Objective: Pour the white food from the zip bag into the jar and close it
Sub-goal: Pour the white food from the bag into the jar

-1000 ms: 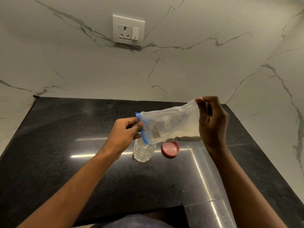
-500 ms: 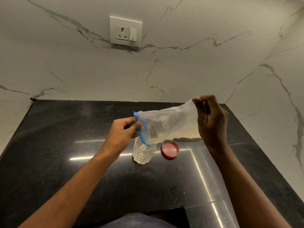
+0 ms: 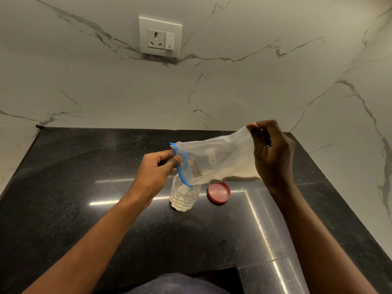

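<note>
Not much has shifted since a second ago: the right hand [image 3: 272, 153] has lifted its end of the zip bag [image 3: 214, 163] a touch higher, and the bag's blue-zip mouth has dipped a bit closer to the jar [image 3: 184, 196]. Both hands kept their grip the whole time.

Right now the bag is stretched between the two hands, tilted down toward the left. The left hand [image 3: 156, 171] has thumb and fingers pinched on the blue zipper edge, holding the mouth right over the jar's open top. The right hand's fingers are curled shut around the bag's bottom corner, held up higher than the mouth. There's a small handwritten label [image 3: 196, 168] on the bag that looks like "milk powder".

The jar is a clear dimpled one standing upright on the black countertop [image 3: 84, 187], with white powder in its lower part. Some pale powder still sits along the low fold of the bag near the right hand. Can't really tell if powder is actually falling at this moment, the mouth area is too washed out.

The red lid [image 3: 218, 192] lies flat on the counter just to the right of the jar, not touching it. A wall socket [image 3: 160, 37] is up on the marble backsplash.
</note>
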A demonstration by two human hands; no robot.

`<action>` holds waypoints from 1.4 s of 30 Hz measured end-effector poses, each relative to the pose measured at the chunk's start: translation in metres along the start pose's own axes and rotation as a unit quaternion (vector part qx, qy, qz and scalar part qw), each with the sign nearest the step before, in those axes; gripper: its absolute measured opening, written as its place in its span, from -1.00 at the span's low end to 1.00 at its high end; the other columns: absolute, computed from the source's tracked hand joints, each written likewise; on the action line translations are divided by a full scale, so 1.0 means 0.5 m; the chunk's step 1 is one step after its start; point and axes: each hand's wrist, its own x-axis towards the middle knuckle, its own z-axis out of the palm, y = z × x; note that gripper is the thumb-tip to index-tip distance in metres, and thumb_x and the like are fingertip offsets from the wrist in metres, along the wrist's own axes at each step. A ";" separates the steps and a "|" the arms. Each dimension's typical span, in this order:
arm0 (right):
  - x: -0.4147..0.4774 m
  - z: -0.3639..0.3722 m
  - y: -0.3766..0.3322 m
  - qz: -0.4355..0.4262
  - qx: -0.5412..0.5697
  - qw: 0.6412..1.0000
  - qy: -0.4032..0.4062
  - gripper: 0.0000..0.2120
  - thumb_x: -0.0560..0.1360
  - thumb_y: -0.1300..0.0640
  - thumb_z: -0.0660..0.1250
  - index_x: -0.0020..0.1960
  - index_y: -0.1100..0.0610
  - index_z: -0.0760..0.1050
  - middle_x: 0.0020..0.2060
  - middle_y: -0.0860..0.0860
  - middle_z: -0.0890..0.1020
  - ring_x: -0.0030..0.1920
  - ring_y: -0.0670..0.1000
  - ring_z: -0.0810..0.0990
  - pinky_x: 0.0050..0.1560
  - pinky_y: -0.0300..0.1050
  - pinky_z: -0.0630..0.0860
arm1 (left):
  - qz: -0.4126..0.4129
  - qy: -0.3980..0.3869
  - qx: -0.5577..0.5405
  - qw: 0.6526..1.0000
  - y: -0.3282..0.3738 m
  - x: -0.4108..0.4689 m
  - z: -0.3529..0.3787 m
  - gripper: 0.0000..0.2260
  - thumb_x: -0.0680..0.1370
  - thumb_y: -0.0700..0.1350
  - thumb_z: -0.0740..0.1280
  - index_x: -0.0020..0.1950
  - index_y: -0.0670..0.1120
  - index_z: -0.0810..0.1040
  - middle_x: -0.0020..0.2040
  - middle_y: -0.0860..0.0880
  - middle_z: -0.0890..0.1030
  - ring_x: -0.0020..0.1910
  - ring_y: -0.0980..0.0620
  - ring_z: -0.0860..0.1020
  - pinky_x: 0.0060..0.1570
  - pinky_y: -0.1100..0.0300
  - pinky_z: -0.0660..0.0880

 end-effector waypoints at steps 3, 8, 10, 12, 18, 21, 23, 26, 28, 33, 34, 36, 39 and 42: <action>0.002 -0.001 0.000 -0.005 0.002 1.000 -0.007 -0.79 0.65 0.09 0.36 0.01 0.25 0.59 -0.32 -0.10 0.51 -0.34 -0.34 0.47 -0.31 -0.52 0.32 | 0.003 0.002 0.003 1.000 -0.003 0.002 -0.001 -0.75 0.65 -0.20 0.38 0.31 -0.10 0.66 0.09 0.11 0.73 0.08 0.13 0.72 -0.06 0.38 0.65; 0.003 -0.002 -0.001 -0.011 0.010 1.000 -0.020 -0.78 0.65 0.08 0.36 0.03 0.25 0.60 -0.31 -0.09 0.54 -0.34 -0.34 0.47 -0.30 -0.52 0.32 | 0.003 0.001 0.002 1.000 -0.007 0.000 -0.003 -0.79 0.64 -0.19 0.39 0.26 -0.04 0.68 0.02 0.17 0.75 0.04 0.22 0.72 -0.07 0.40 0.63; 0.005 -0.002 -0.001 -0.008 0.010 1.000 -0.019 -0.77 0.65 0.07 0.35 0.02 0.26 0.60 -0.34 -0.10 0.51 -0.35 -0.33 0.46 -0.31 -0.51 0.31 | 0.002 0.001 0.002 1.000 -0.008 0.002 -0.004 -0.81 0.64 -0.19 0.39 0.22 0.00 0.69 -0.06 0.24 0.76 0.02 0.26 0.72 -0.08 0.41 0.63; 0.006 -0.003 0.001 -0.007 0.008 1.000 -0.022 -0.79 0.65 0.09 0.36 0.01 0.26 0.59 -0.34 -0.19 0.47 -0.35 -0.34 0.46 -0.31 -0.51 0.31 | 0.001 0.001 0.000 1.000 -0.009 0.002 -0.004 -0.81 0.64 -0.19 0.39 0.20 0.01 0.69 -0.07 0.24 0.76 0.02 0.27 0.71 -0.09 0.41 0.63; -0.002 -0.001 0.000 -0.018 0.022 0.999 -0.033 -0.77 0.65 0.08 0.35 0.04 0.26 0.60 -0.28 -0.12 0.54 -0.32 -0.35 0.49 -0.27 -0.52 0.34 | 0.003 -0.002 0.000 1.000 -0.010 0.001 -0.005 -0.81 0.65 -0.20 0.39 0.15 0.07 0.69 -0.09 0.31 0.75 0.01 0.30 0.71 -0.09 0.44 0.61; -0.005 -0.001 0.001 -0.017 0.023 0.999 -0.040 -0.78 0.65 0.09 0.36 0.03 0.26 0.61 -0.29 -0.10 0.55 -0.31 -0.35 0.50 -0.26 -0.51 0.35 | 0.004 -0.005 -0.003 1.000 -0.010 0.000 -0.006 -0.79 0.65 -0.21 0.39 0.11 0.11 0.69 -0.09 0.32 0.75 0.00 0.32 0.70 -0.10 0.46 0.60; -0.005 -0.001 0.001 -0.017 0.025 0.999 -0.037 -0.78 0.64 0.09 0.36 0.02 0.26 0.61 -0.29 -0.09 0.55 -0.31 -0.35 0.49 -0.27 -0.51 0.35 | 0.002 -0.006 -0.004 1.000 -0.013 0.000 -0.006 -0.80 0.64 -0.20 0.39 0.15 0.07 0.70 -0.08 0.31 0.76 0.02 0.31 0.70 -0.08 0.45 0.61; 0.000 0.002 -0.004 -0.026 0.015 0.998 -0.046 -0.78 0.64 0.10 0.37 0.01 0.27 0.61 -0.28 -0.12 0.54 -0.31 -0.37 0.48 -0.25 -0.53 0.35 | 0.001 -0.003 -0.007 1.000 -0.016 0.001 -0.004 -0.81 0.64 -0.21 0.39 0.17 0.03 0.70 -0.07 0.26 0.77 0.03 0.29 0.71 -0.08 0.45 0.61; 0.006 0.002 -0.005 -0.024 0.015 0.999 -0.036 -0.79 0.63 0.10 0.38 0.00 0.27 0.61 -0.29 -0.11 0.53 -0.31 -0.38 0.47 -0.26 -0.53 0.33 | 0.003 0.001 -0.007 1.000 -0.018 0.003 -0.002 -0.81 0.64 -0.21 0.40 0.20 -0.01 0.71 -0.03 0.18 0.78 0.03 0.27 0.71 -0.07 0.44 0.62; 0.007 0.001 -0.003 -0.026 0.007 0.999 -0.043 -0.84 0.62 0.15 0.42 0.00 0.27 0.61 -0.28 -0.14 0.52 -0.31 -0.38 0.49 -0.26 -0.54 0.34 | 0.004 0.003 -0.008 1.000 -0.021 0.005 -0.005 -0.81 0.64 -0.21 0.40 0.21 -0.02 0.71 -0.02 0.17 0.77 0.03 0.27 0.71 -0.08 0.44 0.62; 0.007 0.001 -0.003 -0.024 0.008 0.999 -0.042 -0.84 0.62 0.15 0.42 0.00 0.26 0.61 -0.28 -0.14 0.52 -0.32 -0.37 0.49 -0.26 -0.53 0.34 | 0.001 0.002 -0.010 1.000 -0.021 0.004 -0.006 -0.81 0.64 -0.21 0.40 0.19 0.00 0.71 -0.05 0.20 0.78 0.02 0.28 0.71 -0.09 0.44 0.61; 0.006 0.001 -0.004 -0.026 0.009 0.999 -0.045 -0.83 0.63 0.12 0.41 0.01 0.25 0.61 -0.29 -0.15 0.52 -0.32 -0.37 0.49 -0.26 -0.52 0.34 | -0.001 -0.005 -0.013 1.000 -0.020 0.002 -0.007 -0.81 0.64 -0.22 0.40 0.16 0.03 0.70 -0.08 0.28 0.76 0.00 0.30 0.71 -0.11 0.46 0.60; 0.007 -0.001 -0.004 -0.022 0.011 0.999 -0.033 -0.82 0.64 0.10 0.40 0.00 0.23 0.62 -0.32 -0.16 0.48 -0.33 -0.36 0.47 -0.27 -0.53 0.31 | 0.000 -0.011 -0.019 1.000 -0.022 0.002 -0.007 -0.81 0.64 -0.22 0.40 0.14 0.05 0.70 -0.07 0.30 0.76 0.01 0.31 0.71 -0.11 0.47 0.59; 0.006 -0.002 -0.003 -0.019 0.014 0.999 -0.037 -0.82 0.65 0.09 0.39 0.01 0.22 0.61 -0.33 -0.22 0.45 -0.33 -0.36 0.48 -0.27 -0.53 0.32 | 0.000 -0.011 -0.024 1.000 -0.020 0.001 -0.006 -0.80 0.63 -0.22 0.40 0.13 0.06 0.70 -0.08 0.29 0.76 0.01 0.31 0.71 -0.10 0.47 0.59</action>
